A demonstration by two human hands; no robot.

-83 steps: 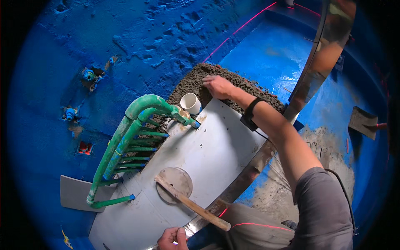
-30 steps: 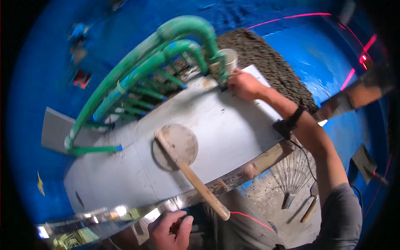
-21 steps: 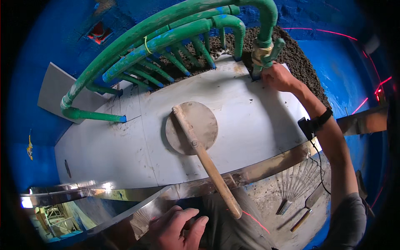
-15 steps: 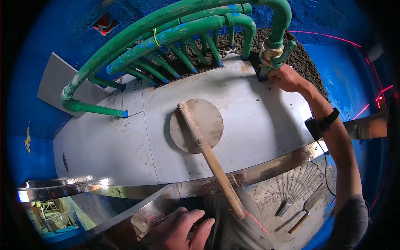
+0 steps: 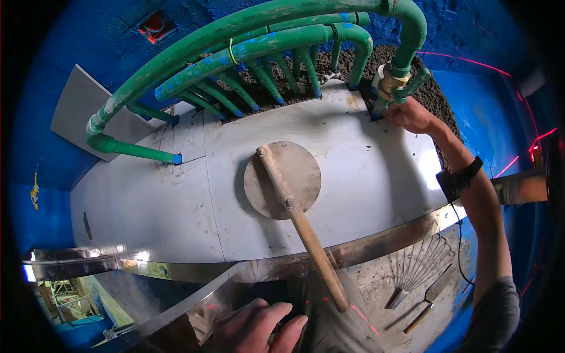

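At the far right of the white tiles (image 5: 176, 217), my right hand (image 5: 412, 116) has its fingers drawn together beside the foot of a green pipe, under the brass valve (image 5: 389, 82). What the fingertips pinch, if anything, is hidden. My left hand (image 5: 259, 326) hovers low in front of the tiled ledge, fingers half curled and thumb apart, with nothing seen in it. A round flat disc tool (image 5: 306, 176) lies on the tiles between the hands. Its bolted wooden handle (image 5: 312, 241) reaches over the front edge.
Curved green pipes (image 5: 282, 38) cross the back above dark mortar (image 5: 441, 94). A loose grey tile (image 5: 85, 115) leans at the left wall. A metal straightedge (image 5: 376, 238) runs along the front edge. Below it lie a fan-shaped wire rake (image 5: 421, 265) and a trowel (image 5: 432, 294).
The whole scene has shifted slightly in view. My right hand stays beside the pipe foot, its fingers a little changed in pose. My left hand sits slightly lower, and the disc tool still lies on the tiles.
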